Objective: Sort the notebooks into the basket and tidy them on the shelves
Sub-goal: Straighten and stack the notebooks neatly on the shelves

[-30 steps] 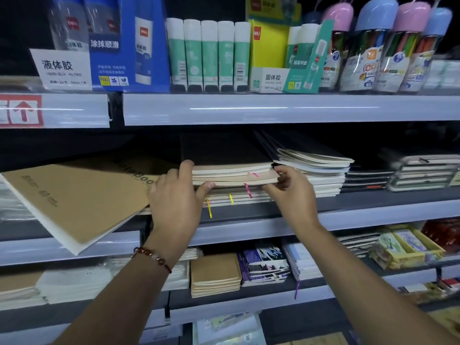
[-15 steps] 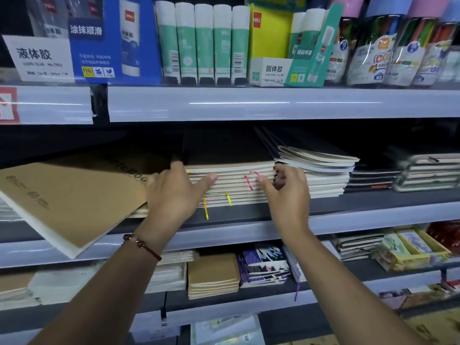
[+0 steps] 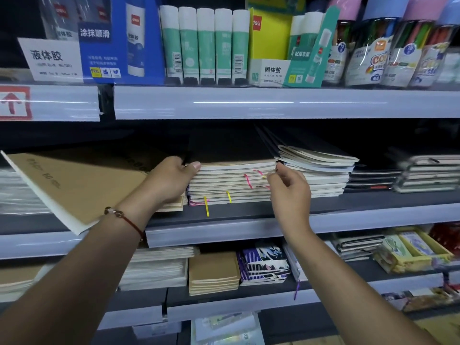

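My left hand (image 3: pixel 171 179) grips the left end of the stack (image 3: pixel 231 183) on the shelf (image 3: pixel 249 227); my right hand (image 3: pixel 290 192) pinches its right corner.

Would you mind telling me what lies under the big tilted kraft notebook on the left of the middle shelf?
The kraft notebook leans over a pale stack showing at its left edge. Whatever lies beneath its middle is covered, so I cannot tell.

Notebook stack (image 3: pixel 231 183) — flat on middle shelf (image 3: pixel 249 227) (ribbons dangling), cream edges outward.
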### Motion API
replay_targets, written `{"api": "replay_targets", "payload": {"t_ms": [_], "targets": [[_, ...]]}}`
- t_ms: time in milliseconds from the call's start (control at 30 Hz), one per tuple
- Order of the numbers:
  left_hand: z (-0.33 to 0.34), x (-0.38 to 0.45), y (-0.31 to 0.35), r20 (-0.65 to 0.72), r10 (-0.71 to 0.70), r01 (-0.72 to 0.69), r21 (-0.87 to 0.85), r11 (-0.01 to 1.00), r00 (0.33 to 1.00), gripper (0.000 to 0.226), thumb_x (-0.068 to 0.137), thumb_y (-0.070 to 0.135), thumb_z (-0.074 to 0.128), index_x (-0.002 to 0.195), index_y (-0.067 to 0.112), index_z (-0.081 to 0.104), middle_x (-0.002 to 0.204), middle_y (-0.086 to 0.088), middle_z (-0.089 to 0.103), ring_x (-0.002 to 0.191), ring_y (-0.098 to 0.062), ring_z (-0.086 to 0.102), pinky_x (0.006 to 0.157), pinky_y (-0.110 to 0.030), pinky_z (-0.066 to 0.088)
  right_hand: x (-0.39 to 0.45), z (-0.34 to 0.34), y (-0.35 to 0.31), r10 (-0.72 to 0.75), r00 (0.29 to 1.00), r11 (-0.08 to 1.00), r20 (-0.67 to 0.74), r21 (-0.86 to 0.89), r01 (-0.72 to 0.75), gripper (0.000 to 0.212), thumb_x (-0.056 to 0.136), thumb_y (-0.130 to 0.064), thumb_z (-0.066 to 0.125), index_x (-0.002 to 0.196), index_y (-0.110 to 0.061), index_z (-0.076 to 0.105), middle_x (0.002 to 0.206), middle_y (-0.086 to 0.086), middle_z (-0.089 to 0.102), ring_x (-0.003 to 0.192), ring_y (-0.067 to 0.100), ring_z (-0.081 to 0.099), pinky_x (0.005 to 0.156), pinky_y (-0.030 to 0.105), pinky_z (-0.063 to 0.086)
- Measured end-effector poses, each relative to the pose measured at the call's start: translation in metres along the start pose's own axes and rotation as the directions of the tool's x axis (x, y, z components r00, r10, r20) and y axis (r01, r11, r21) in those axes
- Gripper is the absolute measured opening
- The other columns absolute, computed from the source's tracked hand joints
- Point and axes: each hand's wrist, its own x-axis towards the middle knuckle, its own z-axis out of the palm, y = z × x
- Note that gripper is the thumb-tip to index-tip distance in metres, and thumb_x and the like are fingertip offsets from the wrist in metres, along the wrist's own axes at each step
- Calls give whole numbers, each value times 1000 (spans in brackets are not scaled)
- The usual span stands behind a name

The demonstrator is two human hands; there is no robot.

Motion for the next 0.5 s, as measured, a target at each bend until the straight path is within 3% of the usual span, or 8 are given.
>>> {"api": "replay_targets", "payload": {"t_ms": [67, 167, 233, 300, 367, 400, 433, 500], "targets": [[4, -6, 5, 16, -8, 8, 26, 1000, 1000, 41, 98, 49, 50, 95, 10, 61, 93, -10, 68, 93, -31, 64, 77, -37, 47, 3, -3, 0, 40, 999, 998, 13, 48, -41, 33, 86, -28, 63, 119, -21, 70, 109, -1, 68, 88, 9, 64, 86, 28, 52], [15, -22, 18, -56, -3, 1, -48, 999, 998, 38, 100, 44, 47, 109, 8, 55, 104, -10, 65, 101, -31, 60, 88, -39, 49, 5, -11, -2, 78, 996, 993, 46, 80, -82, 30, 92, -18, 63, 121, -18, 68, 115, -4, 69, 99, 5, 64, 90, 23, 50], [23, -32, 24, -145, -42, -4, -304, 953, 989, 49, 94, 47, 49, 120, 6, 54, 116, -14, 65, 110, -33, 60, 98, -44, 48, 3, -11, -2, 89, 995, 989, 43, 111, -93, 32, 94, -16, 63, 125, -18, 65, 118, -5, 67, 104, 5, 62, 93, 23, 49], [29, -36, 27, -160, -165, 32, -618, 785, 973, 59, 85, 46, 54, 126, 3, 52, 127, -18, 62, 117, -35, 59, 101, -44, 49, -2, -7, -1, 97, 994, 986, 55, 130, -103, 39, 94, -18, 63, 132, -21, 60, 121, -5, 62, 108, 8, 61, 98, 29, 48], [31, -35, 32, -121, -270, 61, -814, 578, 955, 20, 94, 23, 54, 97, 4, 56, 93, -12, 63, 87, -27, 61, 72, -23, 53, -8, -1, -1, 93, 992, 990, 83, 98, -101, 50, 93, -21, 63, 142, -25, 51, 126, -6, 55, 111, 6, 57, 97, 28, 45], [32, -34, 35, -105, -311, 79, -848, 525, 945, 14, 98, 14, 51, 86, 8, 53, 79, -7, 56, 72, -21, 57, 56, -16, 47, -11, 1, -1, 87, 992, 992, 88, 80, -94, 55, 94, -22, 62, 146, -26, 47, 128, -7, 52, 110, 1, 54, 96, 27, 43], [34, -35, 39, -100, -327, 89, -852, 516, 940, 15, 101, 12, 48, 87, 8, 53, 75, -3, 52, 63, -14, 54, 48, -14, 43, -13, 3, -2, 76, 993, 994, 87, 68, -82, 58, 94, -22, 62, 148, -27, 43, 128, -8, 49, 108, -2, 52, 97, 25, 41], [41, -39, 46, -121, -294, 77, -810, 581, 948, 27, 104, 18, 46, 122, 0, 55, 87, -1, 58, 75, -9, 60, 62, -18, 48, -17, 7, -5, 55, 995, 997, 80, 51, -59, 61, 94, -21, 62, 150, -26, 40, 132, -7, 45, 107, -5, 49, 96, 23, 38]]}}
